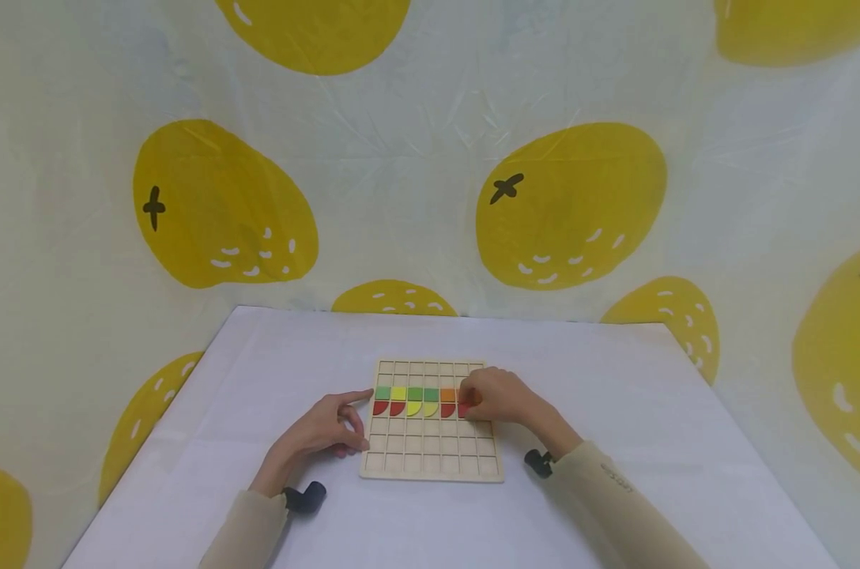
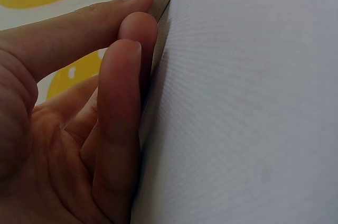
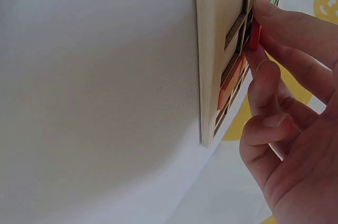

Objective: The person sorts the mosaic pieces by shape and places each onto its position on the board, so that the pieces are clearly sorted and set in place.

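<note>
A square wooden grid board (image 1: 430,477) lies on the table in the head view. Its upper middle holds a row of green, yellow and orange square tiles (image 1: 416,393) above a row of red and yellow quarter-round tiles (image 1: 413,408). My left hand (image 1: 326,427) is at the board's left side, index finger stretched to the upper edge and thumb at the lower edge. Over the right columns, my right hand (image 1: 504,397) pinches a red tile (image 3: 255,35) between thumb and fingertips, tilted at its cell. An orange tile (image 3: 230,87) sits by the board's right edge.
A white cloth (image 1: 295,340) covers the table. Behind it hangs a pale curtain (image 1: 401,197) printed with large yellow fruit. Black wrist devices (image 1: 306,498) sit at both sleeve cuffs.
</note>
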Available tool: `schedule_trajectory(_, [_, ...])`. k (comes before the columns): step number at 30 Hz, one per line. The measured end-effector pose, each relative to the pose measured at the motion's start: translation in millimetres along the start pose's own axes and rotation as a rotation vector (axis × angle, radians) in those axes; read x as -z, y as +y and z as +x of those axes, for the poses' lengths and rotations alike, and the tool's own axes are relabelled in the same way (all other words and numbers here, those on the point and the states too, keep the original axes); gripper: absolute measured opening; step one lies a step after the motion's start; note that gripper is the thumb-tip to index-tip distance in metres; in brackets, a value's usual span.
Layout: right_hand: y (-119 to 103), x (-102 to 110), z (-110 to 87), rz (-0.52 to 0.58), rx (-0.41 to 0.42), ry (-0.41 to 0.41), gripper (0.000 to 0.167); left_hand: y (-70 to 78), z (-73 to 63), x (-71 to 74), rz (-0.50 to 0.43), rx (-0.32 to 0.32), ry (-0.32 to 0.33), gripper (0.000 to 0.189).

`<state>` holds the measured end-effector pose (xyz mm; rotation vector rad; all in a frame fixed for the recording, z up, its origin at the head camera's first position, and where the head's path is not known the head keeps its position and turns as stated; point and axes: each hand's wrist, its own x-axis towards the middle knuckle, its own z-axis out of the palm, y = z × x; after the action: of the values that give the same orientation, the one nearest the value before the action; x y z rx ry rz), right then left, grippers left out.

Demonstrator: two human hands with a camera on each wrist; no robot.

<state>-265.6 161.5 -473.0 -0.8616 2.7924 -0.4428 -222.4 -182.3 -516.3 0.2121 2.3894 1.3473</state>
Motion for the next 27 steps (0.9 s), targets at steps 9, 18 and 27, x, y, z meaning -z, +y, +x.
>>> schedule_trajectory(9, [-0.3,-1.3,0.8,0.007,-0.004,0.0,0.011,0.4,-0.4,-0.3,-0.007,0.004,0.003,0.094])
schedule_trajectory(18, [-3.2,0.9,0.0,0.024,-0.013,-0.012,0.011,0.1,-0.8,-0.9,-0.006,0.013,0.012,0.094])
schedule_trajectory(27, [-4.3,1.8,-0.9,0.01,-0.016,-0.007,0.011,0.9,-0.2,-0.6,-0.009,0.011,0.012,0.094])
